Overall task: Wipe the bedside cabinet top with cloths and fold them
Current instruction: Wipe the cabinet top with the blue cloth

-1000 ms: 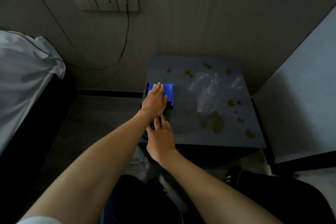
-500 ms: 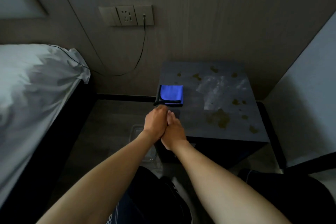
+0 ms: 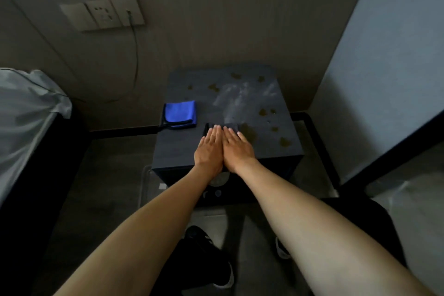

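Left hand (image 3: 208, 149) and right hand (image 3: 236, 150) flat, fingers extended, side by side, pressing dark cloth (image 3: 230, 125) on cabinet top (image 3: 177, 151); folded blue cloth (image 3: 179, 114) left of and beyond left hand; brown stains (image 3: 249, 133) beside right fingertips

Left hand (image 3: 209, 149): lay flat, palm down, on a dark cloth (image 3: 230, 126).
Right hand (image 3: 236, 149): flat beside it, thumbs touching.
Blue cloth (image 3: 180, 114): folded, at 10 o'clock from the hands.
Cabinet (image 3: 264, 151): brown stains (image 3: 284, 141) at 3 o'clock.
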Demonstrator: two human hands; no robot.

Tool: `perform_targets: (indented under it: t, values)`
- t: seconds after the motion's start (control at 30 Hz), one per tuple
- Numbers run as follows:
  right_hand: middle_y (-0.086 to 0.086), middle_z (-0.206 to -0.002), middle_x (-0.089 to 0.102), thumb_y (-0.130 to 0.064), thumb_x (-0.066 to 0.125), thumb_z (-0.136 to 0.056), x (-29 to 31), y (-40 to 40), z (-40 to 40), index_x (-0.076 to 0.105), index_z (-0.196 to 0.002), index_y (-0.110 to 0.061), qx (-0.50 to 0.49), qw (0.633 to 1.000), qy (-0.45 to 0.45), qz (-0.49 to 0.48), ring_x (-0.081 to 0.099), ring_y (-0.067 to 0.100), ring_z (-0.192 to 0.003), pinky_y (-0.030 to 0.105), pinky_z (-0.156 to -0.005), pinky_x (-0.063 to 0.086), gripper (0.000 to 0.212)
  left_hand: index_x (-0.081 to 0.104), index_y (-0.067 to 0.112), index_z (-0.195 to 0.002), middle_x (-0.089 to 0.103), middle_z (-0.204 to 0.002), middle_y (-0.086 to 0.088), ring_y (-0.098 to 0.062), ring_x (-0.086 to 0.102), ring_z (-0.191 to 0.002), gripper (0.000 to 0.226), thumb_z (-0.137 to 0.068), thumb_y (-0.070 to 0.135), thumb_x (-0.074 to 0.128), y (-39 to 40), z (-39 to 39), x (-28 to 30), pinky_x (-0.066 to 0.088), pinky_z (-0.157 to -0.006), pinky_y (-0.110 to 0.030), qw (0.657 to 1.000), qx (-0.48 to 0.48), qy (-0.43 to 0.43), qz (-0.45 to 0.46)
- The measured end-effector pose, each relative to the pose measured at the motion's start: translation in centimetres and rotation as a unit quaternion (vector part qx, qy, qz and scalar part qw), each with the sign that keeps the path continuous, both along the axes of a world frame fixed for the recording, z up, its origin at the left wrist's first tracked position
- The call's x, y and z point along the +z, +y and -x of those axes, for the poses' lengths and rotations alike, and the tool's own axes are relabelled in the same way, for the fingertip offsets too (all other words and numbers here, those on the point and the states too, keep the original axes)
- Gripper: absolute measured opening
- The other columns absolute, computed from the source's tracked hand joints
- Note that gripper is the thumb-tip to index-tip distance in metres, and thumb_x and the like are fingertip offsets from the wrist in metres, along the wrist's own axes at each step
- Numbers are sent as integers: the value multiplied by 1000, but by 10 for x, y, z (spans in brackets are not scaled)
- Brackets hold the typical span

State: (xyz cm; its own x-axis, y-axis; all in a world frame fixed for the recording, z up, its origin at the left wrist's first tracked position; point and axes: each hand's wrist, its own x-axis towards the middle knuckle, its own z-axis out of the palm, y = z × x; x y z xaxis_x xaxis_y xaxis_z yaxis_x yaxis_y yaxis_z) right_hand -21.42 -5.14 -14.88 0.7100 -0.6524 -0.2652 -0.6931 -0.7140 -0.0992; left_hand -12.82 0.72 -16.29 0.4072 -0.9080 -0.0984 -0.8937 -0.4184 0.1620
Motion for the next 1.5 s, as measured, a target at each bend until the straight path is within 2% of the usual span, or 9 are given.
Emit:
perform_targets:
  t: [0.3,0.5,0.77,1.03,1.37,1.5]
  values:
    - [2,-166,-12,-25,22,-106,5,-58,85,-8,-157,-12,-37,999,3,-26,-8,15,-152,35,-124,-1,61,-14,13,-156,-16,-165,1,-14,-12,-152,72,-103,23,35,-59,84,13,1,-124,-34,999,-27,-10,-46]
    - [4,-166,-13,-27,33,-104,9,-75,137,-10,-157,-13,-62,998,1,-28,-9,15,-152,35,-123,-1,70,-17,14,-155,-19,-164,-1,-16,-15,-151,83,-101,25,44,-83,133,19,-1,-125,-38,995,-50,-7,-83]
    - [7,-166,-11,-20,41,-103,14,-87,156,-8,-157,-10,-64,997,47,-5,-7,18,-153,37,-124,3,74,-18,15,-155,-22,-164,-1,-18,-19,-150,93,-97,33,54,-94,155,18,-7,-123,-42,993,-74,4,-89]
    - [7,-166,-8,-20,38,-104,13,-97,119,-6,-157,-10,-52,998,45,-3,-5,20,-153,37,-123,2,70,-22,15,-153,-23,-163,0,-17,-20,-150,92,-99,33,50,-100,122,21,-8,-123,-41,992,-57,-16,-107]
    - [9,-166,-5,-16,17,-106,5,-45,-11,-3,-156,-5,21,1000,-1,5,-3,21,-153,36,-123,1,56,-17,16,-156,-22,-164,6,-12,-17,-151,81,-99,33,38,-40,3,14,-3,-123,-38,992,37,-51,-109]
    - [6,-166,-6,-17,16,-106,5,-37,-45,-3,-157,-7,45,999,-6,-10,-3,19,-153,34,-123,1,55,-17,16,-156,-22,-164,6,-12,-17,-151,79,-100,32,37,-32,-32,10,-2,-123,-37,989,63,-52,-121]
